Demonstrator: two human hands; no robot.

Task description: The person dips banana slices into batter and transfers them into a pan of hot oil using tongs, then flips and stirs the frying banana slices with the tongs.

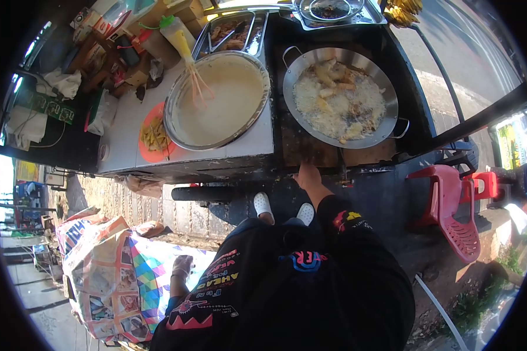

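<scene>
My right hand (pixel 308 175) reaches to the front edge of the stall, just below a wide metal wok (pixel 393 82). Its fingers run into dark shadow, so I cannot make out their shape or whether they hold anything. Pale fried pieces (pixel 334 76) lie in the wok amid bubbling oil. Down by my left side hangs my left hand (pixel 182 266), beside a colourful patterned cover (pixel 140 275); its fingers are too small to read. On the counter, a large bowl of pale batter (pixel 216 111) has a pink-ended whisk (pixel 196 82) leaning in it.
An orange plate (pixel 154 153) of cut pieces stands left of the bowl. Behind are a metal tray of food (pixel 231 35), a squeeze bottle (pixel 173 29) and bananas (pixel 402 11). A pink plastic chair (pixel 448 210) stands at the right, by a post (pixel 486 111).
</scene>
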